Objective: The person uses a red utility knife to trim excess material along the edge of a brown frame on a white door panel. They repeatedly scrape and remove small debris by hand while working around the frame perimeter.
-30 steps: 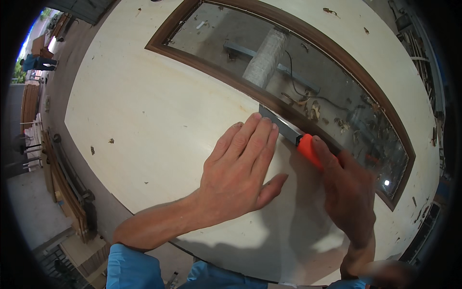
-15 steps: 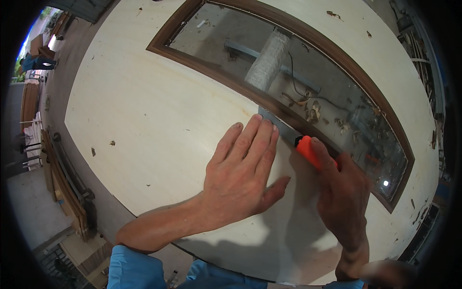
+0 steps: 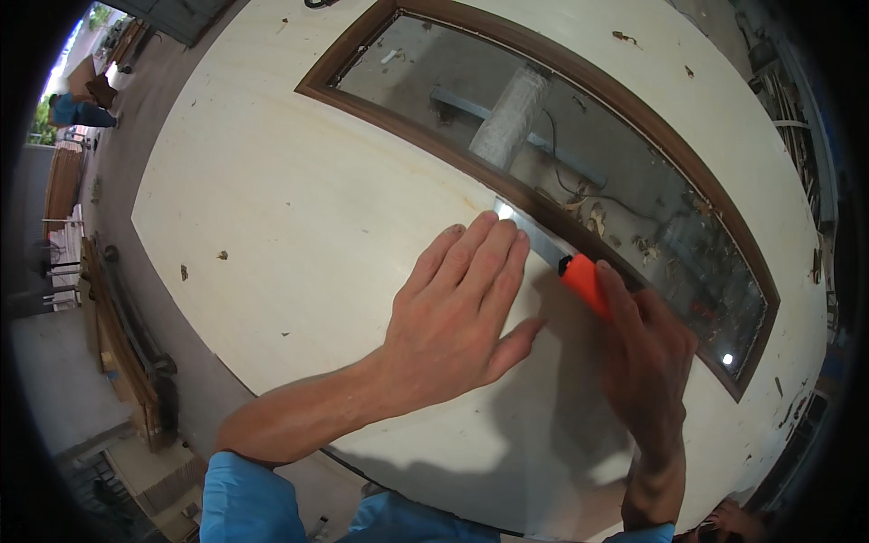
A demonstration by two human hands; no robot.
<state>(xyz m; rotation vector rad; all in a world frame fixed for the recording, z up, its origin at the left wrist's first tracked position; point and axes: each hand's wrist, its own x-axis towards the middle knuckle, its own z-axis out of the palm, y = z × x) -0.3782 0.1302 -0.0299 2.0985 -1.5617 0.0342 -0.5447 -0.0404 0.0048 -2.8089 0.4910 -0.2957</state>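
Observation:
A large cream-white panel (image 3: 299, 244) lies under my hands, with a brown wooden frame (image 3: 425, 154) set in it around a pane of glass (image 3: 434, 59). My right hand (image 3: 647, 348) is wrapped round the orange handle of a flat-bladed tool (image 3: 587, 282). Its shiny metal blade lies low along the near edge of the frame; I cannot make out its cutting edge. My left hand (image 3: 453, 317) rests with fingers stretched out, their tips at the blade and partly covering it. The left thumb stands apart from the fingers.
Through the glass show a plastic-wrapped post (image 3: 511, 118), a dark cable and dry leaf-like scraps. Small brown flakes dot the panel. Long boards (image 3: 118, 353) lean at the left. A person in blue (image 3: 81, 110) stands far left. A blurry skin-coloured shape is at the bottom right.
The view has shifted slightly, so the panel and frame sit a little further right. The blade now catches bright light near its tip. Both hands keep nearly the same pose.

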